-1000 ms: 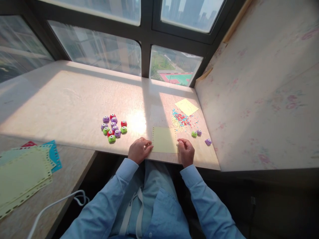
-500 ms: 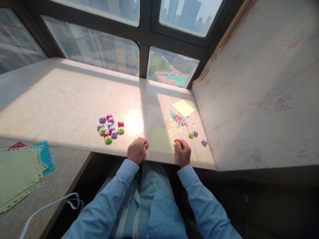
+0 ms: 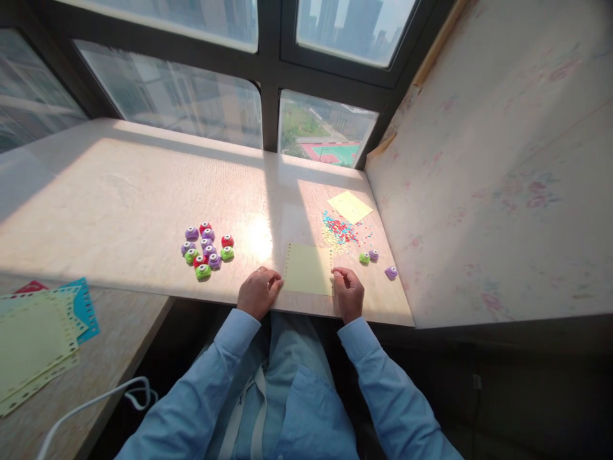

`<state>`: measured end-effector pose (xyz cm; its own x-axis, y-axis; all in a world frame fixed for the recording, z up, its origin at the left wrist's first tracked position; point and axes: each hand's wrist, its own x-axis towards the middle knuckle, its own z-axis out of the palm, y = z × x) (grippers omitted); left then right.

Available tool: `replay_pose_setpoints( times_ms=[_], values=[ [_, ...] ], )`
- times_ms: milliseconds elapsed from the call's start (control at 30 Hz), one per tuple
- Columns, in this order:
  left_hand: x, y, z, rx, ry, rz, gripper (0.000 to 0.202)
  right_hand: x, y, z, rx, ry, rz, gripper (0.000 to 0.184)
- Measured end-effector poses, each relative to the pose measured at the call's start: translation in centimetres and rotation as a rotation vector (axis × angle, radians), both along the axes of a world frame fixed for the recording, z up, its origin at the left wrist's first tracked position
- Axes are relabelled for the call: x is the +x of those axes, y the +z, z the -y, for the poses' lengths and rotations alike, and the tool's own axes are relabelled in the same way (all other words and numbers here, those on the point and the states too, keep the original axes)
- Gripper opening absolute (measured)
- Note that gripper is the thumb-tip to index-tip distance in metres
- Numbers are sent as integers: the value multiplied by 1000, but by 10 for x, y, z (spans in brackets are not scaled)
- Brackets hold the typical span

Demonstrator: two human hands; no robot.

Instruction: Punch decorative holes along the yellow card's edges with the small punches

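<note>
A pale yellow paper sheet [image 3: 308, 269] with small holes along its left and right edges lies near the front edge of the sill. My left hand [image 3: 260, 291] rests at its left side, fingers loosely bent and slightly apart, tips close to the edge. At the right edge, my right hand [image 3: 349, 291] pinches the sheet between thumb and forefinger. Beyond the sheet lies a scatter of red, blue and yellow paper bits [image 3: 341, 231]. Two small craft punches, one green [image 3: 364, 258] and one purple [image 3: 373, 255], sit right of it, with another purple punch [image 3: 391, 273] nearer the wall.
Several purple, red and green punches [image 3: 207, 248] stand grouped on the left. Another yellow sheet [image 3: 350, 207] lies beyond the bits. Punched coloured sheets [image 3: 36, 342] and a white cable [image 3: 96, 399] are at lower left. Windows and a papered wall [image 3: 479, 191] bound the sill [image 3: 143, 191].
My left hand has shifted slightly left, and its fingers have loosened from the sheet's edge. My right hand stays at the right edge. The view has shifted a little.
</note>
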<state>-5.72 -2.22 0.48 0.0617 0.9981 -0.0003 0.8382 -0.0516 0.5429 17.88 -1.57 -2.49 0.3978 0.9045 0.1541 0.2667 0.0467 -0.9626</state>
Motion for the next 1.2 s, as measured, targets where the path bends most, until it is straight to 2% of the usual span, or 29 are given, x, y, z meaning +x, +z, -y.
replay_pose_setpoints(
  times_ms=[167,300,533,667,867,1067,1200],
  values=[
    [5,7,0,-43,9,-83,14,0,0,0,-13,3,13,29],
    [6,5,2,-18,4,-114,12,1,-1,0,-23,5,31,30],
    [-9,-8,5,74,69,91,13,2,-3,-1,20,75,198,27],
    [-15,-6,5,74,6,133,13,1,-1,0,49,87,288,24],
    [-12,0,3,32,-68,13,14,1,0,1,46,84,270,23],
    [-8,-6,8,100,-111,-116,15,1,0,1,43,89,261,22],
    [-8,-9,9,110,-108,-94,13,2,-2,2,39,88,246,22]
  ],
)
